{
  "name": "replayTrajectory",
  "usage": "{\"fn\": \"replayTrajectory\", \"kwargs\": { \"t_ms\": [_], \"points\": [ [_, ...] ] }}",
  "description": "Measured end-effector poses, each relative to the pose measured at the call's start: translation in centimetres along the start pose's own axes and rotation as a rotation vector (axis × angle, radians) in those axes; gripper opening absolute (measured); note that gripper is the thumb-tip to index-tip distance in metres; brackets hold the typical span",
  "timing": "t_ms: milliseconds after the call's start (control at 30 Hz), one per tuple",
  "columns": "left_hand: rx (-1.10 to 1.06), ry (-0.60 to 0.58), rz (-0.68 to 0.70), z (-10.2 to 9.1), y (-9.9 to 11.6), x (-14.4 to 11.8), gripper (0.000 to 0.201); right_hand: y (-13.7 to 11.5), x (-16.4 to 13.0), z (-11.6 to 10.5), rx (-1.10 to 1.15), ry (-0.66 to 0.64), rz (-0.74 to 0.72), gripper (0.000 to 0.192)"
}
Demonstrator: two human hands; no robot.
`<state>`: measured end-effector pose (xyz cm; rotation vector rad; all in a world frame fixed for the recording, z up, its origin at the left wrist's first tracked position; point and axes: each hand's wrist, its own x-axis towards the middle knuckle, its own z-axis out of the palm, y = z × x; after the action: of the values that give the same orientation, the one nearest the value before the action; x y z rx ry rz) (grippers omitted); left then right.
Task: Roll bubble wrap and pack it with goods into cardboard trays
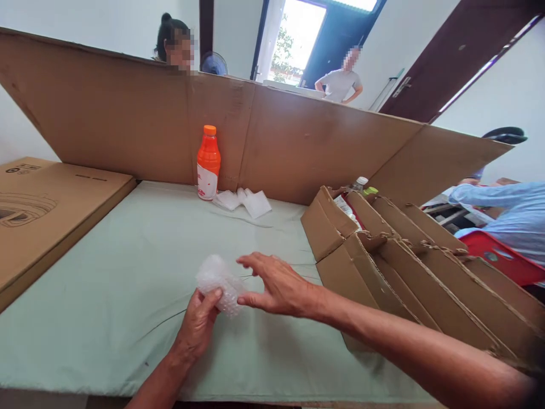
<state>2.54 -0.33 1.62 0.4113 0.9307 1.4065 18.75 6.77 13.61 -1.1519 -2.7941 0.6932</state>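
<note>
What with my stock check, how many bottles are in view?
2 visible: an orange bottle standing before the cardboard panel, and a white-capped bottle at the far end of the cardboard compartments. The green top beside it may be a third; the compartments may hide more.

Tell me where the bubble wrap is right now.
In the head view, the bubble wrap is left of centre, gripped in the left hand over the green cloth, with the open right hand close by on its right.
</note>
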Motion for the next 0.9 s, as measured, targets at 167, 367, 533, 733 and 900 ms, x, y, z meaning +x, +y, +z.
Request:
{"fn": "replayTrajectory", "kwargs": {
  "t_ms": [167, 367, 533, 733, 900],
  "points": [
    [0.098, -0.009, 0.006, 0.0, 1.9, 1.2, 0.069, 1.0, 3.3, 0.7, 0.185, -0.042, 0.119, 0.066],
    [0.317, 0.081, 0.087, -0.2, 3.4, 2.9, 0.076, 6.6, 11.5, -3.9, 0.219, 0.275, 0.331, 0.031],
    [0.590, 0.065, 0.111, -1.9, 1.7, 4.0, 0.087, 14.1, 9.8, -12.4, 0.121, 0.647, 0.451, 0.025],
    [0.844, 0.113, 0.024, -4.1, -0.4, 4.9, 0.103, 23.4, -5.8, -18.7, -0.248, 0.685, 0.837, 0.044],
    [0.927, 0.148, 0.079, -5.3, -1.7, 5.5, 0.088, 29.1, -13.9, -17.8, -0.246, 0.378, 1.007, 0.032]
  ]
}}
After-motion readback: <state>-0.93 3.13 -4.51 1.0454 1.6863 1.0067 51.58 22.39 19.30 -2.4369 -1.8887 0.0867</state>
